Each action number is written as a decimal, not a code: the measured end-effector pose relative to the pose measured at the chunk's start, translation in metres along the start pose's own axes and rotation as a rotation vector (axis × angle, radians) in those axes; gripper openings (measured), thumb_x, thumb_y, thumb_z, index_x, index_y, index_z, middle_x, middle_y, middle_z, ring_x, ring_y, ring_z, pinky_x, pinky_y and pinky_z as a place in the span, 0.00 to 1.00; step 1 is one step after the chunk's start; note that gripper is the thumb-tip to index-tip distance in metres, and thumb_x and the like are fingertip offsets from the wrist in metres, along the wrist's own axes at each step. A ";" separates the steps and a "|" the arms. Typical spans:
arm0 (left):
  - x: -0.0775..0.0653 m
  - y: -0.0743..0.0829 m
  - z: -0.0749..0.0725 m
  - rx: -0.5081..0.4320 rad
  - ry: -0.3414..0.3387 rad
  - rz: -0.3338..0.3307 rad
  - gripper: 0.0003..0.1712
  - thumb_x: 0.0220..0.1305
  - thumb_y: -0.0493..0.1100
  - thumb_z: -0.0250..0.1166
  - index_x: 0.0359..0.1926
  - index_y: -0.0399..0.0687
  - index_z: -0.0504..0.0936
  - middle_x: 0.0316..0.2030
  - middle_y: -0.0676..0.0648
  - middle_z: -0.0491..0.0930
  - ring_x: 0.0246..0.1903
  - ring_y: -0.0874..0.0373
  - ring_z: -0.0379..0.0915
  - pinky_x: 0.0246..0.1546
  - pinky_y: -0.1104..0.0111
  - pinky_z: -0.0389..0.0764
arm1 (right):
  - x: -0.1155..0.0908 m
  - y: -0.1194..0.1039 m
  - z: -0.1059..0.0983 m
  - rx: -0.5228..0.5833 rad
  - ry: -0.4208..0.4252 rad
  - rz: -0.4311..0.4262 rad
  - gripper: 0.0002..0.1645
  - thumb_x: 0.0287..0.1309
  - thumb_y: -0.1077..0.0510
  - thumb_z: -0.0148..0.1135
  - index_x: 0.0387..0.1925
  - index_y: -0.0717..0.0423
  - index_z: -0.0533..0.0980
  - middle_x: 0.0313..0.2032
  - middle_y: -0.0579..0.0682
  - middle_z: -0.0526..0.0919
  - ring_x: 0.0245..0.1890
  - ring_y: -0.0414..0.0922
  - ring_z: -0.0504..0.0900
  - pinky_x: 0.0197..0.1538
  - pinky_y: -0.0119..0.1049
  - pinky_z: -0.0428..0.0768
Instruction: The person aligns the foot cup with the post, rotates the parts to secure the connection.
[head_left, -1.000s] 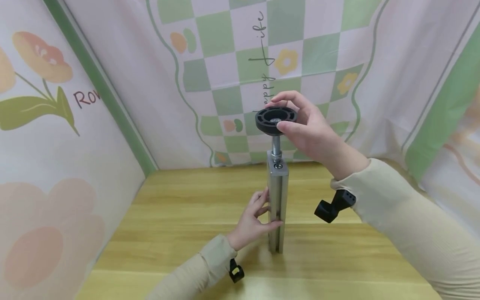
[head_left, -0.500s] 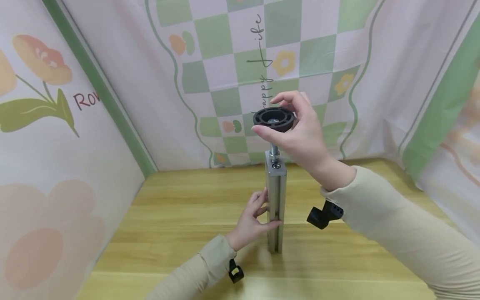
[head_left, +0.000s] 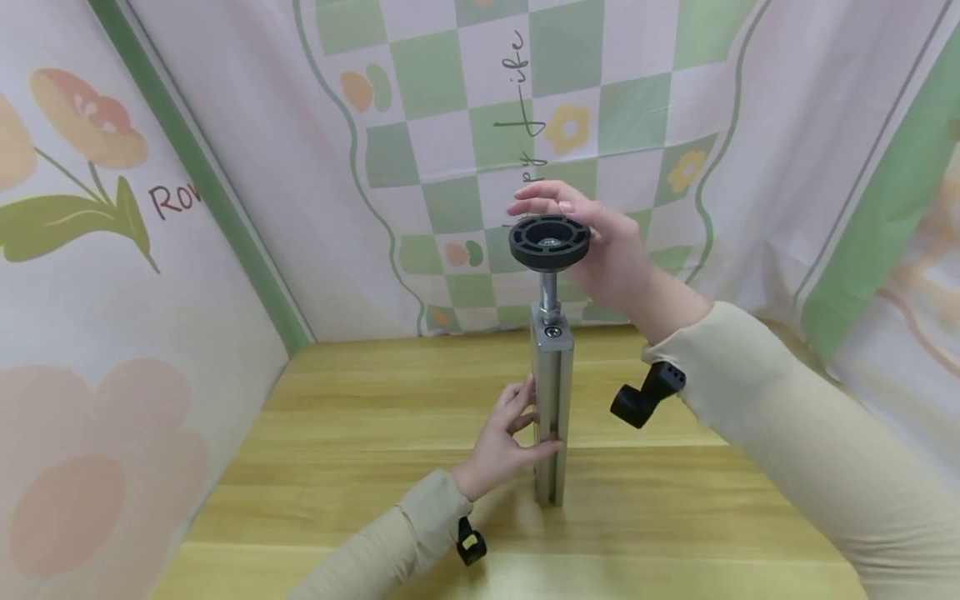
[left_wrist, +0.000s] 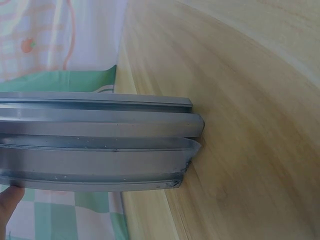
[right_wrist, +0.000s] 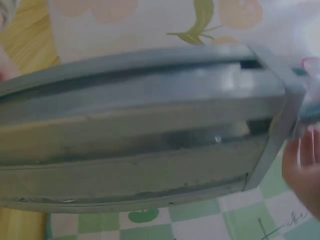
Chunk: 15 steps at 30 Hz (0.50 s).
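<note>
An aluminium profile (head_left: 553,383) stands upright on the wooden table, capped by a metal end plate (head_left: 562,342) with a bolt in it. From the plate rises a threaded rod (head_left: 549,290) bearing a black round levelling foot (head_left: 550,260). Low on the profile, my left hand (head_left: 498,450) grips it with thumb in front and fingers behind. My right hand (head_left: 611,254) is at the foot's right rear rim, its fingers extended behind it and its thumb hidden. The right wrist view has the profile (right_wrist: 150,107) across it, with right-hand fingers (right_wrist: 304,150) beside the rod.
A printed fabric curtain (head_left: 420,150) hangs behind the wooden table (head_left: 360,417), and a floral sheet (head_left: 135,317) borders it on the left. Each cuff carries a black camera mount, the right one (head_left: 648,396) hanging beside the profile.
My right hand's thumb has left the foot's front rim, and the hand has shifted behind the foot with its fingers straightened. My left hand and the profile have stayed in place.
</note>
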<state>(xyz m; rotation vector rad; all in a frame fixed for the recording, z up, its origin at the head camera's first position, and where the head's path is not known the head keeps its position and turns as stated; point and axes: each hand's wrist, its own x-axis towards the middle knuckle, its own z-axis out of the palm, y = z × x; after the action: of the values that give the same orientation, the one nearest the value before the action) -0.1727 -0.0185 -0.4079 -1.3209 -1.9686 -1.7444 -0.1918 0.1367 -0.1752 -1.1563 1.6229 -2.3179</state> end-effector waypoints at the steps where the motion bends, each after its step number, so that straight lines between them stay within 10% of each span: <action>1: 0.000 0.000 0.000 0.003 -0.002 -0.001 0.65 0.49 0.25 0.69 0.71 0.80 0.41 0.54 0.34 0.61 0.54 0.59 0.63 0.52 0.64 0.79 | 0.001 0.000 -0.003 0.064 -0.063 0.030 0.19 0.58 0.54 0.49 0.51 0.52 0.70 0.50 0.52 0.73 0.48 0.44 0.73 0.53 0.33 0.73; 8: -0.001 -0.001 0.000 0.004 -0.004 0.000 0.65 0.49 0.25 0.69 0.71 0.79 0.41 0.54 0.34 0.61 0.54 0.59 0.63 0.53 0.64 0.79 | 0.005 0.005 -0.012 0.473 -0.404 0.126 0.27 0.50 0.60 0.50 0.56 0.58 0.70 0.56 0.59 0.73 0.56 0.53 0.71 0.66 0.43 0.66; 15: 0.000 0.001 -0.001 0.006 -0.001 -0.013 0.64 0.49 0.24 0.69 0.72 0.74 0.41 0.54 0.34 0.61 0.55 0.58 0.63 0.53 0.65 0.79 | 0.001 0.008 -0.014 0.598 -0.473 0.089 0.27 0.52 0.65 0.48 0.57 0.60 0.67 0.54 0.63 0.71 0.56 0.56 0.71 0.67 0.42 0.66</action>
<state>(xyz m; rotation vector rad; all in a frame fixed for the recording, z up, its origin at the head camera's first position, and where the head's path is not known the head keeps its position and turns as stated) -0.1724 -0.0193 -0.4073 -1.3104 -1.9859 -1.7423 -0.2041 0.1436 -0.1829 -1.2971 0.7353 -2.0347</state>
